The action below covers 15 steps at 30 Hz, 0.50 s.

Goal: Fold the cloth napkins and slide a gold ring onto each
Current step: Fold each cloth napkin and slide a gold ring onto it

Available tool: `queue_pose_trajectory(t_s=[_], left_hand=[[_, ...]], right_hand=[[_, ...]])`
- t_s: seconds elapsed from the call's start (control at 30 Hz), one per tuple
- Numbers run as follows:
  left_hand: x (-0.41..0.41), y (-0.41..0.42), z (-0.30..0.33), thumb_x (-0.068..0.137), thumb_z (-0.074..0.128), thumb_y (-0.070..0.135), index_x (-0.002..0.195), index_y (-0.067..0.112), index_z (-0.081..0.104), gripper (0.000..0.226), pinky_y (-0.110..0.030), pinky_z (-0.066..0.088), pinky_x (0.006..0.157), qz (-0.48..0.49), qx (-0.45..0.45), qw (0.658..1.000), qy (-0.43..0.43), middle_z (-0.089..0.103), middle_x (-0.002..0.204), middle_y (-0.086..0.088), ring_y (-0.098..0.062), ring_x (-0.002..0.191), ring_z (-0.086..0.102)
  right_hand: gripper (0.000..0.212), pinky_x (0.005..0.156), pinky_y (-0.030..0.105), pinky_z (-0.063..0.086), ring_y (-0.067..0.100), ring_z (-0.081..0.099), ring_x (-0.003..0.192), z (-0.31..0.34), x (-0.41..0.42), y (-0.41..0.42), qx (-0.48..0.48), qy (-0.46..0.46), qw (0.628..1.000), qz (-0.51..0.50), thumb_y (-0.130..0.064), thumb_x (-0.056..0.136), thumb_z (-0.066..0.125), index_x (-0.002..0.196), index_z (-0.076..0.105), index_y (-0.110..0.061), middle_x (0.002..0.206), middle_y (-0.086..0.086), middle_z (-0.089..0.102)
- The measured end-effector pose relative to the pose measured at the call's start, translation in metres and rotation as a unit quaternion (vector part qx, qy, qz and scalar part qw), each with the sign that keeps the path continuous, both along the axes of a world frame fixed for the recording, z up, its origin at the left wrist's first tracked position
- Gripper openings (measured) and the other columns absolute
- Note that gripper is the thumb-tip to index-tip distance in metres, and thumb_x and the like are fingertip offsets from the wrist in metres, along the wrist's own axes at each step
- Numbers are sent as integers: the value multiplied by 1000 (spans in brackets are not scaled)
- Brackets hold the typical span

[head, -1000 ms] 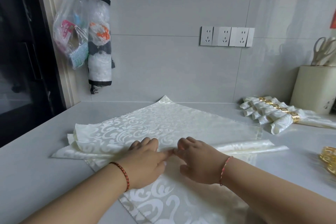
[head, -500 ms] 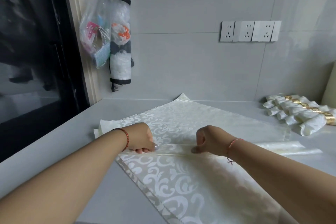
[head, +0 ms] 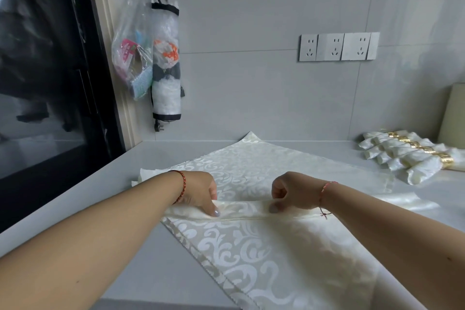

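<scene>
Far left: dark glass door point(head: 45, 78) with a pale frame, reflections only. Just right of it, on the grey tiled wall, a clear plastic bag point(head: 132, 58) of small packets hangs beside a tube-shaped bag holder point(head: 166, 65) with black trim; a plug dangles under the holder. Grey surface point(head: 83, 196) runs from the door across to the right edge. Left forearm comes in from near left, red cord bracelet at the wrist; left hand point(head: 198, 191) has fingers curled, thumb and fingertips pinching the folded edge of the cream napkin point(head: 251, 254). Napkin is damask with a white scroll pattern, spread at centre of the surface, one corner pointing to the far wall, near part running off the bottom edge. A narrow fold lies across it between the two hands. More cream cloth shows under it at its left edge, by the left wrist. Right hand point(head: 294, 191), also curled, thumb tip pressed on the same fold, pinching it; pink cord bracelet on that wrist. The hands are apart, both on the fold line. On the wall above right, a row of white sockets point(head: 338, 46). Far right on the surface, well apart from the hands: a row of rolled napkins point(head: 402, 156), each with a gold ring point(head: 412, 145) on it. Behind them, a cream container point(head: 453, 113), cut off by the frame.
</scene>
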<state>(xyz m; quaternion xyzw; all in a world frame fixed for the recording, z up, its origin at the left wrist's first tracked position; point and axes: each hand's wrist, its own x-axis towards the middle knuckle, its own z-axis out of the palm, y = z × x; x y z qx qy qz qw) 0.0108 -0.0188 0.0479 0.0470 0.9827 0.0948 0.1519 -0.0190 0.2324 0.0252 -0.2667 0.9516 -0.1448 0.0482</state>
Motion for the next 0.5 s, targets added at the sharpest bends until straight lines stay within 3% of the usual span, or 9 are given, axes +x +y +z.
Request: queue_pose_trajectory(t_s=[0.1, 0.2, 0.33, 0.43, 0.5], left_hand=[[15, 0, -4, 71, 82, 39, 76, 29, 64, 21, -16, 43, 56, -10, 69, 997, -26, 61, 71, 18, -2, 67, 55], [30, 3, -13, 73, 83, 26, 77, 25, 66, 18, -13, 44, 51, -13, 161, 983, -83, 61, 58, 19, 1, 55, 56], [42, 7, -17, 79, 79, 19, 87, 27, 57, 25, -16, 43, 56, -19, 182, 979, -94, 58, 67, 12, -2, 56, 53], [49, 9, -16, 82, 73, 11, 81, 27, 56, 24, -14, 37, 52, -49, 188, 978, -79, 50, 65, 10, -3, 53, 44], [52, 10, -15, 80, 72, 9, 73, 28, 64, 22, -12, 36, 53, -65, 184, 979, -63, 48, 60, 16, -1, 54, 43]], right_hand=[[23, 47, 11, 36, 0, 47, 50, 2, 9, 13, 2, -54, 999, 6, -40, 73, 76, 65, 58, -29, 58, -14, 55], [22, 54, 14, 40, 0, 50, 54, 5, 18, 26, 33, -101, 994, 21, -45, 70, 78, 66, 62, -30, 57, -17, 58], [25, 60, 21, 40, 5, 50, 64, 2, 28, 29, 43, -63, 997, 31, -40, 71, 79, 72, 55, -32, 69, -15, 55], [33, 68, 27, 43, 10, 49, 73, 1, 38, 23, 7, -6, 997, 72, -27, 71, 80, 85, 51, -35, 82, -14, 49], [34, 69, 22, 42, 6, 46, 69, 1, 46, 19, 1, 3, 993, 117, -15, 75, 73, 92, 57, -38, 81, -12, 49]])
